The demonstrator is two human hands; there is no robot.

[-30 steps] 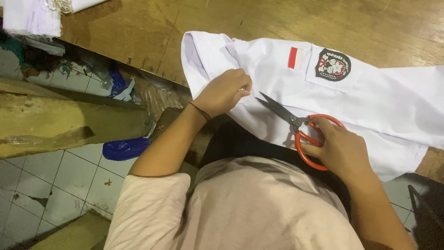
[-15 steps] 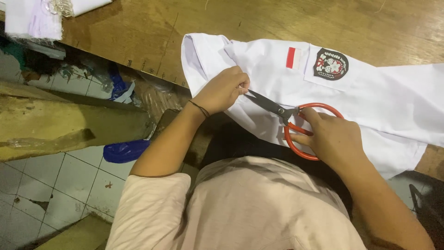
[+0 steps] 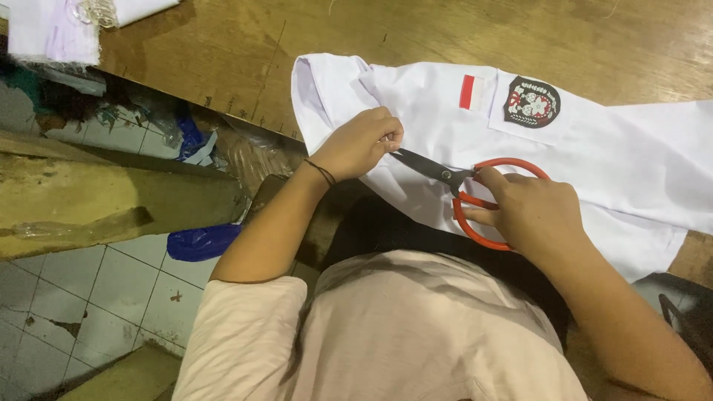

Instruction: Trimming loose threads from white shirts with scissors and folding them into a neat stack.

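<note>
A bit of the white shirt [image 3: 594, 148] is pinched by the left hand [image 3: 360, 142], red scissors [image 3: 475, 194] are gripped by the right hand [image 3: 531, 212], and no cut is seen yet.

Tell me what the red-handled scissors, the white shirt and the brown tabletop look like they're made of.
Red-handled scissors: dark, dull metal blades; smooth red loops, likely plastic or coated. White shirt: thin woven cloth, softly creased, with sewn patches. Brown tabletop: wood, going by its grain and scratches, slightly glossy.
</note>
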